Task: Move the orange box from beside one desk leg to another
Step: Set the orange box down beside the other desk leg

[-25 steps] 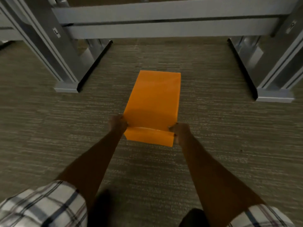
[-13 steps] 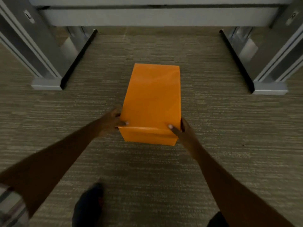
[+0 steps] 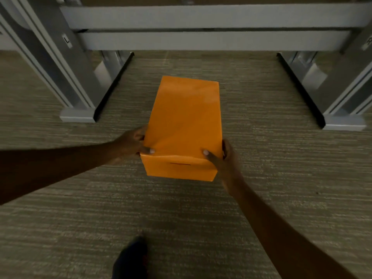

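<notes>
Orange and smooth, with a faint sheen across its lid, the orange box (image 3: pixel 186 125) is a long rectangular carton whose near end face carries a thin dark slot (a handle cut-out, by the look of it) just under the lid's folded edge. Both hands hold it at its near corners: the left hand (image 3: pixel 133 142) wraps the box's left edge with its thumb laid on the lid, and the right hand (image 3: pixel 222 160) grips the box's right corner, thumb on the lid and fingers curled down the side. Whether the box rests on the carpet (image 3: pixel 261 198) or hangs just above it cannot be told. It sits in the open floor between the two grey desk legs, well apart from each: the left desk leg (image 3: pixel 77 114) stands off the box's left side, the right desk leg (image 3: pixel 344 123) off its right. Beyond the box's far end runs a grey crossbar (image 3: pixel 211 39). Nearer than the box, a dark shoe (image 3: pixel 129 258) shows on the carpet.
</notes>
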`<state>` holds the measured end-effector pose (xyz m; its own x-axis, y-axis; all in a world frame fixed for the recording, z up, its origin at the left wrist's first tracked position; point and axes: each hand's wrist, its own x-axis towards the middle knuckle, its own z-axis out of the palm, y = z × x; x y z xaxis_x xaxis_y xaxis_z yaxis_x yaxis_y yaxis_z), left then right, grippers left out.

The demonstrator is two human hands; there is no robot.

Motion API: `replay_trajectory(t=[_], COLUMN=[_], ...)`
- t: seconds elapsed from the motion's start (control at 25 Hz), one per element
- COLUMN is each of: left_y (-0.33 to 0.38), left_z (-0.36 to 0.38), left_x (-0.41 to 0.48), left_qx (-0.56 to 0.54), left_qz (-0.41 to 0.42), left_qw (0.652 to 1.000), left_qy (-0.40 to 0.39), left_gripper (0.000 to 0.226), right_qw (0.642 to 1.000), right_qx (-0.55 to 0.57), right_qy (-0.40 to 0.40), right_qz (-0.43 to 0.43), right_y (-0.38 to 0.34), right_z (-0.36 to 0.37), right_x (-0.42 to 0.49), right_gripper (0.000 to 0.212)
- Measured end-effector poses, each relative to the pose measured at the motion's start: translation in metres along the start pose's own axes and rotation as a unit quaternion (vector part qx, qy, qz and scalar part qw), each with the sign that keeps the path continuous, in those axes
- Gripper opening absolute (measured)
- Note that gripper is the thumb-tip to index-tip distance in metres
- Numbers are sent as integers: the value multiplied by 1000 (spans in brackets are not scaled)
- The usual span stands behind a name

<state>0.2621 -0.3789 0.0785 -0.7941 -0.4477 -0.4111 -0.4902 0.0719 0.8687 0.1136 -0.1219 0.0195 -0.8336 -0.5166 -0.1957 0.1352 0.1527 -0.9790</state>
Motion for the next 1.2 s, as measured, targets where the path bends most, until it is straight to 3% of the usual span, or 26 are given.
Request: replay_trajectory(t=[0.24, 0.4, 0.56, 0.8, 0.96, 1.12, 1.2], left_y=[-34, -61, -88, -117, -128, -152, -154], left_z=[-108, -181, -241, -324, -344, -337, -330], left_x=[19, 42, 70, 89, 97, 106, 112], left_qx=[-52, -47, -39, 32, 35, 56, 59], left_qz=[-2, 11, -14, -41, -45, -10, -16], left_qw=[997, 998, 995, 995, 993, 992, 989], left_qy=[51, 51, 88, 84, 105, 115, 136], left_gripper=[97, 89, 109, 77, 95, 78, 87], right_qw=[994, 991, 988, 986, 981, 974, 969], right_qx=[-55, -76, -82, -67, -79, -135, -158], right_qy=[-73, -95, -124, -150, -176, -181, -189], right_qz=[-63, -55, -42, -27, -15, -22, -25], right_y=[-36, -38, -32, -19, -4, 8, 10], right_z=[87, 156, 222, 305, 338, 352, 357], right_x=[30, 68, 103, 136, 141, 145, 150], right_gripper=[90, 94, 95, 92, 88, 92, 95])
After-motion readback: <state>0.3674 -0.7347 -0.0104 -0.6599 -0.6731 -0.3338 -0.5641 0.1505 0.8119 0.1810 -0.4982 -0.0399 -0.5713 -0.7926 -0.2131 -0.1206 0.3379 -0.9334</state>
